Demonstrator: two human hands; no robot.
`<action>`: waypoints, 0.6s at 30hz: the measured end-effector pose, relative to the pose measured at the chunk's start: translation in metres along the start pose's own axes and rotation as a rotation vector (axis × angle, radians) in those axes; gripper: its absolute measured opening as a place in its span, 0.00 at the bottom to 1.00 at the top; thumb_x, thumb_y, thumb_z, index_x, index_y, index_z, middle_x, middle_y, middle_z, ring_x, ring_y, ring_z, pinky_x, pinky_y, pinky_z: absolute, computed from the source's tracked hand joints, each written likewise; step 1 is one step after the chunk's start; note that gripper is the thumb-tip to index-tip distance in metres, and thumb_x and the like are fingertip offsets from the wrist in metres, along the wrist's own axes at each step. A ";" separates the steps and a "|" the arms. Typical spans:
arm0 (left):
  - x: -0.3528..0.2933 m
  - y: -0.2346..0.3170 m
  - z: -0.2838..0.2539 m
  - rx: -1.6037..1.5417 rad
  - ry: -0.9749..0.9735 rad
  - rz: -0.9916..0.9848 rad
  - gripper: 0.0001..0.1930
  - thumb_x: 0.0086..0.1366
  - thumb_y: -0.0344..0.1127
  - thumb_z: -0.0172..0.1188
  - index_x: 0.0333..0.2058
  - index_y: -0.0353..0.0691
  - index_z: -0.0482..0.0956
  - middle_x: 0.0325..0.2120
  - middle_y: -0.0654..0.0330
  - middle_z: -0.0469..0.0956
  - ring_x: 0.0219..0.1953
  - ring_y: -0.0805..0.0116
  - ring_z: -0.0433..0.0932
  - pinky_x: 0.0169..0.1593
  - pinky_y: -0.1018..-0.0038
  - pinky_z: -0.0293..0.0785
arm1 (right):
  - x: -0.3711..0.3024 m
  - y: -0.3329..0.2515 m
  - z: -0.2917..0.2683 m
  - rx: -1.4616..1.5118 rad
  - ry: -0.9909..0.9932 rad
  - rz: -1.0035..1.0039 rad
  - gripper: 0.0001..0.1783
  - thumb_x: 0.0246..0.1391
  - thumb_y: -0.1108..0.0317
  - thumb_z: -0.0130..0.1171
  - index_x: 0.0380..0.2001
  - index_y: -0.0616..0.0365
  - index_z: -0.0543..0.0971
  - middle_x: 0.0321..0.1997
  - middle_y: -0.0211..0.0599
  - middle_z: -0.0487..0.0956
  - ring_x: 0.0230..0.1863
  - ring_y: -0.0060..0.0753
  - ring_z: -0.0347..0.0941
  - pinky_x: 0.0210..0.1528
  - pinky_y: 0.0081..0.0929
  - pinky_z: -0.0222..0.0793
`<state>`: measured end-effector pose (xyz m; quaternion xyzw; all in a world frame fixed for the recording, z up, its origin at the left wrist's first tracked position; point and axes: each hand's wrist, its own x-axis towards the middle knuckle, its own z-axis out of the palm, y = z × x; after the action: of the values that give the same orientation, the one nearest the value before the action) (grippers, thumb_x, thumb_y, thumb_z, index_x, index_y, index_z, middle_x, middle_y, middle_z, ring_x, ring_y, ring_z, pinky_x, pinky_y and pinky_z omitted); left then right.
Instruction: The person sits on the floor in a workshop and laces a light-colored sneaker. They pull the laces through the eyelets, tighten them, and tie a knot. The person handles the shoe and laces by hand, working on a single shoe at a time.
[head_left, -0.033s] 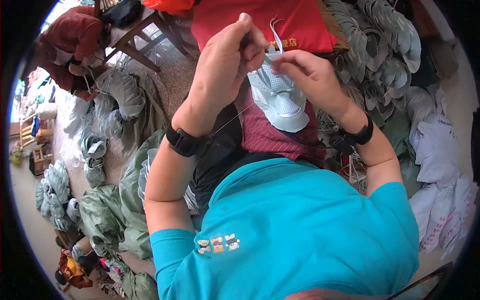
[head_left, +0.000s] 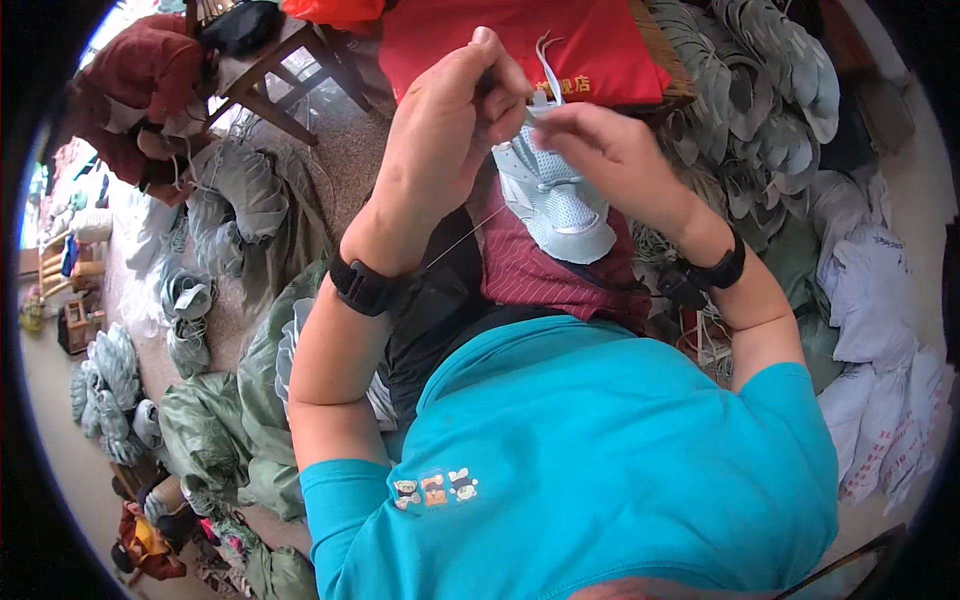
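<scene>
A pale grey-white shoe upper [head_left: 565, 195] with mesh panels rests over my lap, its rounded toe end toward me. My left hand [head_left: 465, 110] is raised at its upper left, fingers curled in and thumb up. My right hand [head_left: 610, 150] reaches across the far end of the upper, its fingertips close to the left ones. Both hands pinch a short pale strip that looks like shoelace; the fingers partly hide it. A white shoelace [head_left: 552, 75] stands up beyond the right fingers. A thin thread [head_left: 465, 240] slants past my left wrist.
A red cloth [head_left: 450, 40] covers the wooden table ahead. Bundled grey uppers [head_left: 740, 90] hang at the right, above white sacks [head_left: 880, 300]. Green sacks [head_left: 215, 425] lie at the left. A person in dark red [head_left: 150, 75] bends over work beside a wooden stool [head_left: 285, 75].
My right hand has shifted slightly left, its fingers now nearer the left fingertips and covering more of the pale strip. The left hand and the shoe upper stay almost in place.
</scene>
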<state>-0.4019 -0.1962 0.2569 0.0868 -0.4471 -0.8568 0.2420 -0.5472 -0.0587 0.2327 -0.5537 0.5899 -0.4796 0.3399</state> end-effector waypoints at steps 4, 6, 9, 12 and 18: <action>-0.005 0.001 0.000 -0.079 0.006 0.021 0.20 0.72 0.45 0.44 0.32 0.34 0.75 0.21 0.64 0.65 0.22 0.75 0.63 0.27 0.80 0.60 | 0.006 0.000 0.007 0.197 -0.182 0.202 0.13 0.64 0.68 0.51 0.48 0.62 0.74 0.38 0.30 0.79 0.43 0.18 0.73 0.49 0.19 0.68; -0.007 0.007 0.000 -0.102 0.109 0.039 0.19 0.72 0.44 0.44 0.33 0.33 0.75 0.22 0.63 0.67 0.22 0.75 0.64 0.28 0.79 0.62 | 0.012 0.001 -0.007 0.381 -0.140 0.200 0.15 0.64 0.67 0.49 0.50 0.64 0.72 0.33 0.27 0.77 0.38 0.18 0.73 0.47 0.21 0.70; -0.012 0.022 -0.035 -0.415 0.137 0.090 0.13 0.72 0.38 0.44 0.35 0.35 0.72 0.22 0.64 0.67 0.23 0.74 0.64 0.30 0.78 0.64 | 0.023 -0.008 -0.035 0.701 0.050 0.123 0.17 0.62 0.69 0.49 0.50 0.70 0.70 0.24 0.24 0.70 0.30 0.19 0.70 0.43 0.24 0.72; -0.033 0.041 -0.105 -0.685 0.136 0.038 0.10 0.73 0.35 0.41 0.31 0.40 0.66 0.19 0.67 0.61 0.24 0.76 0.62 0.31 0.76 0.60 | 0.035 0.002 -0.090 1.099 0.173 0.119 0.14 0.57 0.76 0.50 0.46 0.69 0.70 0.18 0.22 0.62 0.19 0.15 0.58 0.28 0.17 0.61; -0.094 0.051 -0.234 -0.852 0.629 0.194 0.09 0.69 0.30 0.41 0.28 0.43 0.65 0.16 0.68 0.58 0.20 0.75 0.58 0.31 0.73 0.56 | -0.016 0.056 -0.251 0.983 0.581 0.308 0.20 0.54 0.84 0.46 0.51 0.67 0.66 0.17 0.23 0.59 0.14 0.18 0.51 0.19 0.17 0.50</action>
<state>-0.2181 -0.3441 0.1547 0.1916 0.0282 -0.8685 0.4562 -0.7974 0.0008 0.2557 -0.0853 0.4409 -0.7738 0.4468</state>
